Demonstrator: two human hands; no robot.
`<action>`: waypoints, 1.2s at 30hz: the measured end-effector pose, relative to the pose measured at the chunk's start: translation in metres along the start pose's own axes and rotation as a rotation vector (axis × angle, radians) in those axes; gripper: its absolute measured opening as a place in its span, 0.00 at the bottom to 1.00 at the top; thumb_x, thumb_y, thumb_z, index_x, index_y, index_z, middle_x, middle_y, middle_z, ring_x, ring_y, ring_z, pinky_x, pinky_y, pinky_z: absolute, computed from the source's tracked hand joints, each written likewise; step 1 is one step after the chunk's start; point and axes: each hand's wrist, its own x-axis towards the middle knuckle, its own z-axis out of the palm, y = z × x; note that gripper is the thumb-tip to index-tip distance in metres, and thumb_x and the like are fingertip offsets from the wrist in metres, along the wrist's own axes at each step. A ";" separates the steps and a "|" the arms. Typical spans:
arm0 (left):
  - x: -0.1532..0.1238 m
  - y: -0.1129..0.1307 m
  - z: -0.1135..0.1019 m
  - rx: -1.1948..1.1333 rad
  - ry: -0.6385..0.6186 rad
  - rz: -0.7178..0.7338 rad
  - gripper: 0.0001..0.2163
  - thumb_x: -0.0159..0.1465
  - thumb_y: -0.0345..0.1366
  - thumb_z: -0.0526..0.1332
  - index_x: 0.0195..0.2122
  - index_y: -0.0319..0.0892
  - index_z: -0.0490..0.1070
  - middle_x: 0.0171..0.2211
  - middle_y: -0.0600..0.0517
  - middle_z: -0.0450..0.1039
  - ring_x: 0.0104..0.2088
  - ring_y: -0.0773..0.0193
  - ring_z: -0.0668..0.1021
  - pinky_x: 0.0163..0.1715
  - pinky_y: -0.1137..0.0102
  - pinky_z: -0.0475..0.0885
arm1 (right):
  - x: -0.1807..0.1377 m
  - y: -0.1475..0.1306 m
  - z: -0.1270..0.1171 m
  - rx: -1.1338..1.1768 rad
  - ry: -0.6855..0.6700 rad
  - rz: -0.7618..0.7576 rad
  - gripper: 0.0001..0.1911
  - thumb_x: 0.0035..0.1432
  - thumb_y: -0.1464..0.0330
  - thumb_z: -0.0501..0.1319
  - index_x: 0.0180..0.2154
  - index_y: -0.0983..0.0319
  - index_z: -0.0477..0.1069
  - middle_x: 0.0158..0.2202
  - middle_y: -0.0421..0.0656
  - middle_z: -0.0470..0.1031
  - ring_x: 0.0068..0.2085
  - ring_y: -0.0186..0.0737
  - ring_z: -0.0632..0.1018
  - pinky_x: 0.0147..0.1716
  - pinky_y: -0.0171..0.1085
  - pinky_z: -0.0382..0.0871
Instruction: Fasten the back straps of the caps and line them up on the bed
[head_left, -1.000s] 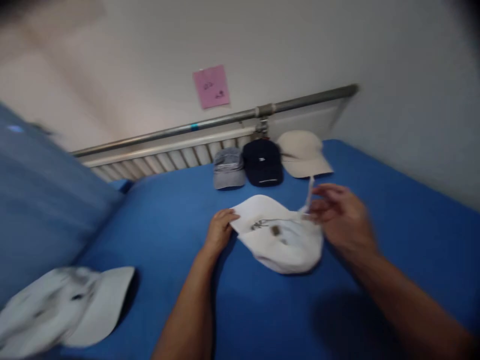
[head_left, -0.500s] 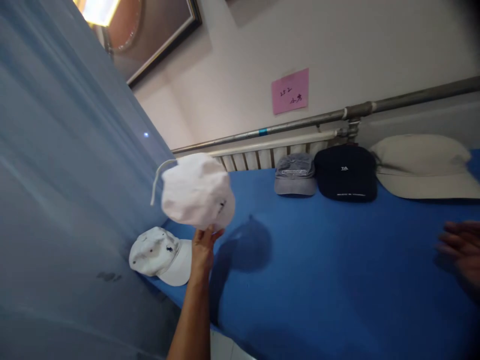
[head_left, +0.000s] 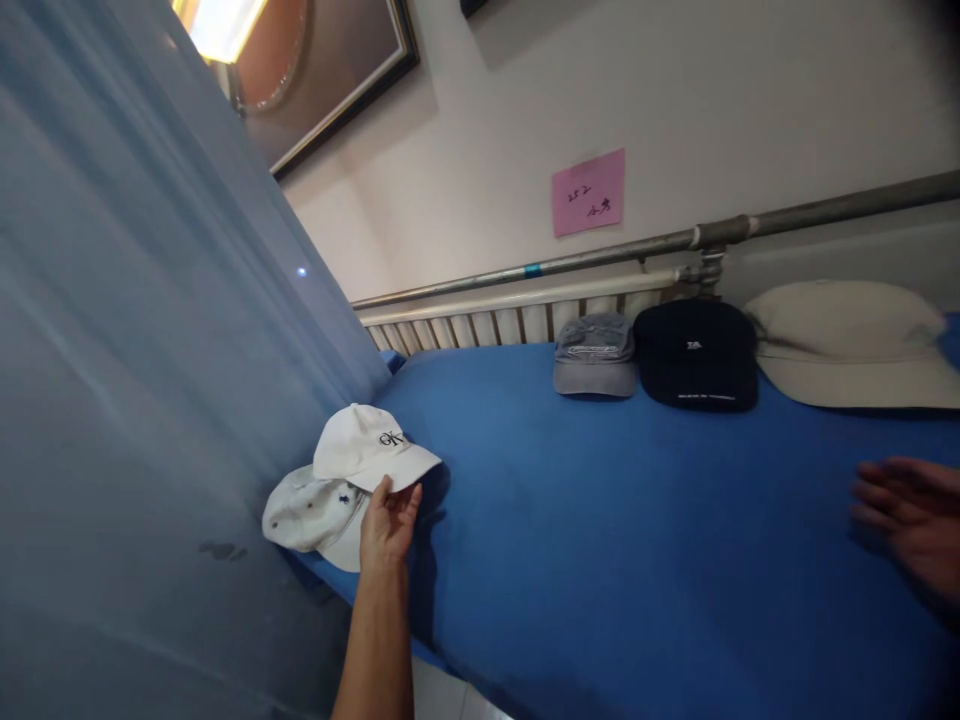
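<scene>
My left hand [head_left: 389,520] pinches the brim of a white cap [head_left: 360,445] with dark letters on its front. That cap is at the left end of the blue-covered surface [head_left: 600,560], partly overlapping an off-white cap [head_left: 296,515] with a small dark emblem. I cannot tell whether the two caps touch. Part of the off-white cap's brim is hidden behind my left hand. At the right edge, my right hand [head_left: 911,520] is over the blue cover with its fingers stretched out and nothing in them, partly cut off by the frame.
Along the back stand a grey cap [head_left: 595,355], a navy cap [head_left: 697,355] and a large beige cap [head_left: 855,345]. Behind them run a radiator [head_left: 480,325] and a metal pipe [head_left: 622,250]. A blue-grey curtain [head_left: 150,350] hangs at left. A pink note [head_left: 589,193] is on the wall.
My left hand has lowered the white cap and brought it left, over the off-white cap; its lettered front now faces me. My right hand has shifted slightly left.
</scene>
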 end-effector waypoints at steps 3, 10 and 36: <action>-0.014 -0.034 0.021 0.049 -0.102 -0.183 0.06 0.66 0.28 0.53 0.33 0.36 0.68 0.32 0.44 0.74 0.32 0.61 0.80 0.31 0.68 0.79 | -0.039 -0.023 0.023 0.042 0.099 0.177 0.03 0.40 0.71 0.63 0.18 0.60 0.73 0.28 0.48 0.72 0.26 0.37 0.70 0.23 0.43 0.59; -0.038 -0.139 0.105 0.196 -0.360 -0.524 0.03 0.64 0.28 0.58 0.34 0.33 0.69 0.36 0.37 0.75 0.33 0.54 0.81 0.30 0.62 0.80 | -0.065 -0.031 0.029 0.052 -0.049 0.148 0.03 0.43 0.70 0.65 0.24 0.61 0.72 0.27 0.41 0.73 0.24 0.33 0.71 0.20 0.33 0.63; 0.000 -0.187 0.169 0.167 -0.510 -0.445 0.10 0.62 0.20 0.54 0.28 0.37 0.71 0.26 0.47 0.76 0.29 0.63 0.80 0.35 0.67 0.79 | -0.061 -0.013 0.027 -0.161 -0.294 0.239 0.07 0.50 0.67 0.63 0.33 0.62 0.71 0.32 0.44 0.75 0.23 0.30 0.71 0.17 0.29 0.59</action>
